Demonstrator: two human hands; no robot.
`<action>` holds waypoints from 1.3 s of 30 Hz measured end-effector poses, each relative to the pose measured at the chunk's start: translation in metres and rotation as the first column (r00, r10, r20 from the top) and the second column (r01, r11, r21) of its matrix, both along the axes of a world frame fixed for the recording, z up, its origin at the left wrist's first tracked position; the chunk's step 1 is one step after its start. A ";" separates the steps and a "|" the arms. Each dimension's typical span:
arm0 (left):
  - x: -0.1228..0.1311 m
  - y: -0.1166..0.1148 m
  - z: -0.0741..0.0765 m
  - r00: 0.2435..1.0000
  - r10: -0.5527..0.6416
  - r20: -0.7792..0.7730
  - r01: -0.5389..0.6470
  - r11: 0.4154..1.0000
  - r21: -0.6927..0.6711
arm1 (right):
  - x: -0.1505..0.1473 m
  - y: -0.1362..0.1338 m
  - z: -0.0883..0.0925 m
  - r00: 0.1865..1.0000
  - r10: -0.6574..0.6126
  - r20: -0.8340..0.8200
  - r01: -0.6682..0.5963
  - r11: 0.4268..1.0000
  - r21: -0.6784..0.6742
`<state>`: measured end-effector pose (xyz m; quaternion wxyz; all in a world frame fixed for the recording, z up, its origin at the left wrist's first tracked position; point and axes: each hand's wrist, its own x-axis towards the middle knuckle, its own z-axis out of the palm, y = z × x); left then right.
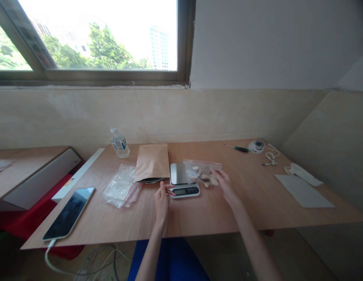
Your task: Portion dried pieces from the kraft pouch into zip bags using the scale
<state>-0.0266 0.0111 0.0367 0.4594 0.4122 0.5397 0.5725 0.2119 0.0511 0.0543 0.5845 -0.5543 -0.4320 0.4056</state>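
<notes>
In the head view my right hand (224, 183) grips the right side of a clear zip bag (191, 168) with several brownish-tan pieces (207, 178) in it. The bag hangs over the right part of a small digital scale (177, 173), partly covering its metal plate. I cannot tell whether the bag touches the plate. My left hand (162, 201) is at the scale's front left corner, fingers apart and nothing visible in them, close to the display (183, 191). A brown paper pouch (153, 162) lies just left of the scale, its dark mouth facing me.
Flat clear zip bags (120, 186) lie left of the pouch, with a water bottle (120, 144) behind. A phone (69, 212) with a cable is at the front left. To the right are a screwdriver (241, 149), a dome camera (257, 146), a white sheet (303, 191) and a white cloth (303, 174).
</notes>
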 end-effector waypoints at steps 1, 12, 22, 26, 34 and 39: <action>-0.005 -0.002 -0.004 1.000 0.013 -0.022 -0.012 1.000 0.003 | 0.014 0.015 0.004 0.998 -0.061 0.033 0.061 0.998 -0.005; -0.021 -0.016 -0.020 0.992 -0.034 -0.123 0.032 0.999 -0.017 | 0.078 0.093 -0.005 0.856 -0.272 0.440 0.316 0.949 -0.027; -0.021 -0.016 -0.016 0.973 -0.072 -0.219 0.063 0.997 -0.046 | 0.071 0.004 -0.076 0.481 -0.100 0.871 -0.003 0.993 0.116; -0.020 -0.017 -0.015 0.973 -0.073 -0.219 0.064 0.997 -0.049 | 0.053 0.021 -0.052 0.610 -0.175 0.773 -0.018 0.972 0.235; -0.022 -0.016 -0.021 0.984 -0.086 -0.156 0.079 0.996 -0.047 | -0.066 0.065 -0.006 0.607 0.072 0.792 -0.347 0.920 0.182; -0.024 -0.017 -0.026 0.988 -0.090 -0.123 0.083 0.995 -0.060 | -0.066 0.054 -0.023 0.518 -0.034 0.855 -0.286 0.935 0.210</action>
